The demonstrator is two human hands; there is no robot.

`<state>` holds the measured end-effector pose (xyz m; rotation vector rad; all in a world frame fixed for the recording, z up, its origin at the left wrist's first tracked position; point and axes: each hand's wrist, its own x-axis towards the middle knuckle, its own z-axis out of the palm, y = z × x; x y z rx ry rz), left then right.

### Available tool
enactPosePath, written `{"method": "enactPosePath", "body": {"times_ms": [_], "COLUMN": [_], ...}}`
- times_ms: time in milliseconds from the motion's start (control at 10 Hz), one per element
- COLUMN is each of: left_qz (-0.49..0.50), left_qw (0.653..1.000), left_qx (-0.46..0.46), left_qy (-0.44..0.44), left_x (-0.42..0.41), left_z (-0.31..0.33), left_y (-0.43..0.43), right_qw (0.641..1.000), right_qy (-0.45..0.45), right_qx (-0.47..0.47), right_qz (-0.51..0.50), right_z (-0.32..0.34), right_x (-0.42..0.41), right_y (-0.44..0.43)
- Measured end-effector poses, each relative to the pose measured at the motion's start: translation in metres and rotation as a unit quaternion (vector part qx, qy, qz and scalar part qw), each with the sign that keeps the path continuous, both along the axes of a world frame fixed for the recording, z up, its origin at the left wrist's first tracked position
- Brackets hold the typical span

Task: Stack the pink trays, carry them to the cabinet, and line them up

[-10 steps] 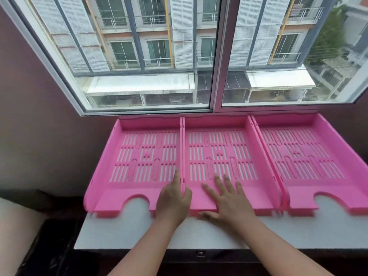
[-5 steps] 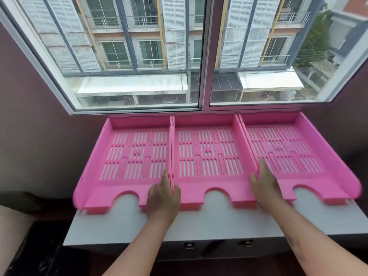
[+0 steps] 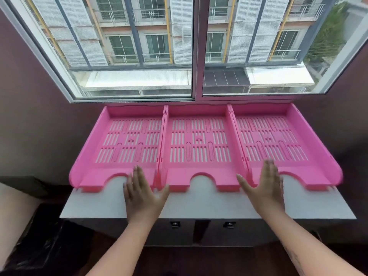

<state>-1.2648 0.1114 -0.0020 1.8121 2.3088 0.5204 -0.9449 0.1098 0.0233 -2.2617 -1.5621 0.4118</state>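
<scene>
Three pink slotted trays sit side by side on the white cabinet top (image 3: 199,206) under the window: the left tray (image 3: 119,140), the middle tray (image 3: 199,140) and the right tray (image 3: 282,140). Their side walls touch and their notched fronts face me. My left hand (image 3: 143,192) lies flat, fingers apart, over the front edge where the left and middle trays meet. Over the front edge where the middle and right trays meet, my right hand (image 3: 264,186) lies flat too. Neither hand grips anything.
A large window (image 3: 197,46) rises directly behind the trays. Dark walls close in on both sides. Below the top, the cabinet front (image 3: 199,230) shows two small latches. A black bag (image 3: 39,246) lies on the floor at lower left.
My right hand moved from the middle tray's floor to the seam with the right tray. Both hands have drawn back to the front edges. The trays now sit straighter in one row.
</scene>
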Motion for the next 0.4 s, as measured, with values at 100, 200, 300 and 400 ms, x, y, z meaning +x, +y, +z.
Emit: {"method": "enactPosePath", "body": {"times_ms": [100, 200, 300, 400], "left_qz": [0.062, 0.092, 0.098, 0.130], "left_qw": [0.998, 0.994, 0.993, 0.989], "left_qx": [-0.013, -0.049, -0.071, -0.076], "left_qy": [-0.001, -0.006, -0.010, 0.008], "left_x": [0.000, 0.001, -0.001, 0.003], "left_z": [-0.007, -0.011, -0.014, -0.016], "left_y": [-0.020, -0.028, -0.030, -0.030], "right_qw": [0.998, 0.994, 0.993, 0.992], "right_qy": [-0.031, -0.026, -0.005, 0.101], "right_qx": [-0.037, -0.067, -0.088, -0.024], "right_qz": [-0.046, -0.083, -0.081, -0.078], "right_z": [-0.015, -0.020, -0.013, 0.007], "right_x": [0.006, 0.005, 0.006, 0.003], "right_y": [-0.030, -0.042, -0.044, -0.046]}}
